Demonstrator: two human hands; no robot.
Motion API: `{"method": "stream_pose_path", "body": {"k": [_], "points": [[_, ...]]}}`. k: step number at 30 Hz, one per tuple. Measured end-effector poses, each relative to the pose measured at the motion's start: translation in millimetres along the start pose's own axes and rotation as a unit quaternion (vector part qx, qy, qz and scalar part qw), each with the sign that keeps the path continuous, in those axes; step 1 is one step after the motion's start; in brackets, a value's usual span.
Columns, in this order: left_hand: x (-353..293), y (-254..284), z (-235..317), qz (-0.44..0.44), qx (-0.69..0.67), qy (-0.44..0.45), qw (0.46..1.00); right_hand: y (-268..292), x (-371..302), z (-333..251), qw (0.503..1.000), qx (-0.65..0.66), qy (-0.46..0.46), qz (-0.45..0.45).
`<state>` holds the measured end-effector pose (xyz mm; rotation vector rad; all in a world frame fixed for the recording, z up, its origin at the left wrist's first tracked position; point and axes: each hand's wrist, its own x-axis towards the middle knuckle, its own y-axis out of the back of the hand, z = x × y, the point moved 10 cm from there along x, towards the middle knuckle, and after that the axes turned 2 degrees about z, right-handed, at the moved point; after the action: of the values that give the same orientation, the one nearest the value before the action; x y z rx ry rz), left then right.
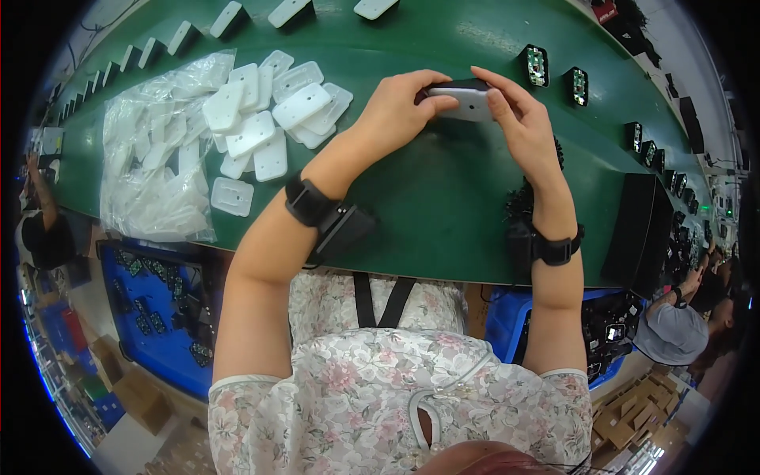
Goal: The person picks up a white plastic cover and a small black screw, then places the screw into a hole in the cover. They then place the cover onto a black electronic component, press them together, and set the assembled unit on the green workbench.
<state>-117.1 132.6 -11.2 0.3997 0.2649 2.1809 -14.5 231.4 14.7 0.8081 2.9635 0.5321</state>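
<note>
Floral-print clothing (348, 380) fills the bottom centre of the frame, close to the camera. Both forearms (328, 170) extend over the green surface (451, 229). At upper centre, the left hand (402, 109) and right hand (522, 127) have fingers bent and closed on opposite ends of one casing (469, 104), black-sided with a pale face. Pale covers (253, 133) lie piled at upper left, beside a clear plastic bag (154, 202). Black housings (525, 63) containing circuit boards (537, 66) stand at upper right. Any writing on the casing or covers is too small to read.
</note>
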Motion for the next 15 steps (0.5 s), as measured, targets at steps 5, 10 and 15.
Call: {"method": "stream_pose_path", "body": {"k": [5, 10, 15], "points": [[-14, -15, 5, -0.08, -0.076, 0.071, 0.991, -4, -25, 1, 0.996, 0.083, -0.002, 0.022], [-18, -18, 10, -0.094, -0.061, 0.069, 0.991, -1, -29, 6, 0.998, 0.046, -0.018, 0.025], [-20, -18, 14, -0.097, -0.044, 0.081, 0.991, 2, -29, 10, 0.998, 0.065, -0.014, 0.014]]}}
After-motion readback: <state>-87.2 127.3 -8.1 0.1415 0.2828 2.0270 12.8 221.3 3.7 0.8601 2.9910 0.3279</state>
